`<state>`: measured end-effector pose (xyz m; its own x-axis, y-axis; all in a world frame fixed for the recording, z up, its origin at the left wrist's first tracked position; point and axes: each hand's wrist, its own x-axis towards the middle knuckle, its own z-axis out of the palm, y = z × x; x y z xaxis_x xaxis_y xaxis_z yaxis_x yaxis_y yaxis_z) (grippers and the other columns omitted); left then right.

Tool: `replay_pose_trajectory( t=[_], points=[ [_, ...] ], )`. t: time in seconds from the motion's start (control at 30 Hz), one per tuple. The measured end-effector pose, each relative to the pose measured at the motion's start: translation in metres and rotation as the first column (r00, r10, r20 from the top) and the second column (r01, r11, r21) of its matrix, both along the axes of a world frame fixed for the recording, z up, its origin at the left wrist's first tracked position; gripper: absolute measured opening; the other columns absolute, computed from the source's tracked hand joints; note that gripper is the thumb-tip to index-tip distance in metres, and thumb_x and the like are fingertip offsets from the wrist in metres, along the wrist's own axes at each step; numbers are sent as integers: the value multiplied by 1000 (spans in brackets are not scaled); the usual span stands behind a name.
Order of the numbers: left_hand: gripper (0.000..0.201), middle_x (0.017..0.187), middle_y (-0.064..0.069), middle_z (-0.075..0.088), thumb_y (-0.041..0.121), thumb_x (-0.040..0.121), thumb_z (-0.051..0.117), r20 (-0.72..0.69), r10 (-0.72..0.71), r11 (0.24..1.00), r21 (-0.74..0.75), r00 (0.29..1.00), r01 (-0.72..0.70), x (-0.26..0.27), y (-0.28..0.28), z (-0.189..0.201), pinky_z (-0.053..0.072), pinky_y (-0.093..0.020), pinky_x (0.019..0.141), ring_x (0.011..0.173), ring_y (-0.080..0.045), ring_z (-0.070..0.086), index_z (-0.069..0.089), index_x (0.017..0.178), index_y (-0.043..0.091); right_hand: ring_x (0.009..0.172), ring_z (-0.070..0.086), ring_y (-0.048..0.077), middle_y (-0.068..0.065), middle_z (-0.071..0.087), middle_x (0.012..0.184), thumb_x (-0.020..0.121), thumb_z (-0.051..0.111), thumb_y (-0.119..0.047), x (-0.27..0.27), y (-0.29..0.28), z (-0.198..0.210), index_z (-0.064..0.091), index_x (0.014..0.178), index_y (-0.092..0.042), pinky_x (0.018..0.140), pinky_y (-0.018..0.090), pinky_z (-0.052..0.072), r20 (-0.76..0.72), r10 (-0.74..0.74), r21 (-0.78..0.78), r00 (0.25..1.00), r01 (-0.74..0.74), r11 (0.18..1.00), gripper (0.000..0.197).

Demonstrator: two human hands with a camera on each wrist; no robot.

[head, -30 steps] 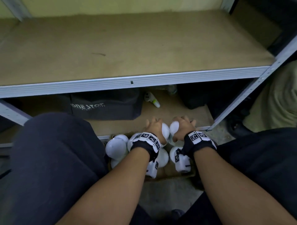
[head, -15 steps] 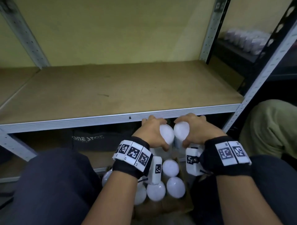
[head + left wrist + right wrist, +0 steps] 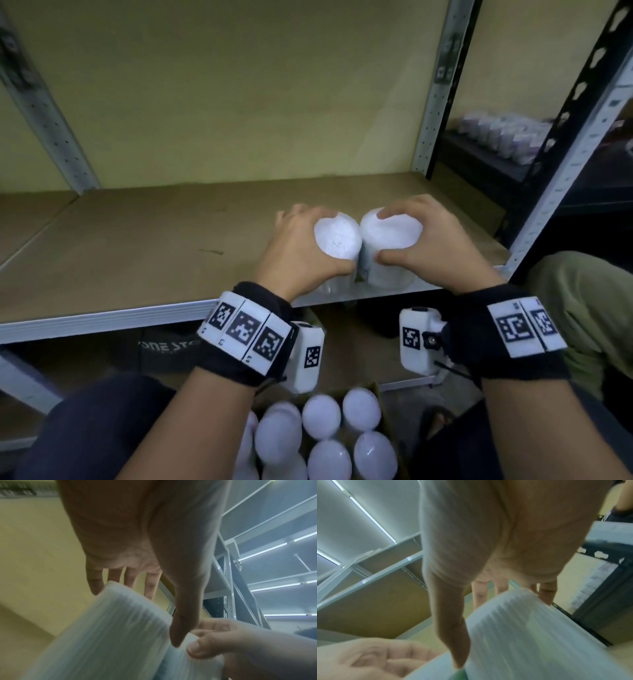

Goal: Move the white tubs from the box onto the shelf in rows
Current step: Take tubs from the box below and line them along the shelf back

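Observation:
Each hand carries one white tub over the front edge of the brown shelf board (image 3: 144, 240). My left hand (image 3: 301, 246) grips the left tub (image 3: 337, 240) from the side, fingers and thumb curled round it; the same tub (image 3: 111, 626) fills the left wrist view. My right hand (image 3: 428, 246) grips the right tub (image 3: 390, 236), seen again (image 3: 522, 628) in the right wrist view. The two tubs touch side by side. Several more white tubs (image 3: 322, 416) stand in the cardboard box (image 3: 383, 394) on the floor below.
Grey perforated uprights (image 3: 438, 85) and a yellow wall (image 3: 239, 85) bound the shelf. A dark bag (image 3: 164, 346) lies under the shelf. A neighbouring black rack (image 3: 496, 144) at right holds rows of pale tubs. My dark-clothed knees flank the box.
Both hands have lifted their tubs out of the box and up over the shelf's front edge. The camera has tilted up with them.

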<state>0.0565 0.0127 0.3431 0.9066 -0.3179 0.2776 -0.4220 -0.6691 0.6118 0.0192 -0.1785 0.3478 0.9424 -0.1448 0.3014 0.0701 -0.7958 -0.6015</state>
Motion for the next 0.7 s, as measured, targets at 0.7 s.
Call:
replay_pose_trajectory(
  t=[0.7],
  points=[
    [52, 131, 4, 52, 51, 83, 61, 161, -110, 987, 134, 981, 89, 78, 5, -36, 35, -37, 109, 127, -15, 42, 57, 126, 22, 124, 36, 20, -5, 53, 121, 78, 68, -45, 70, 6, -38, 61, 111, -26, 105, 44, 34, -4, -23, -208, 1000, 22, 978, 38]
  ],
)
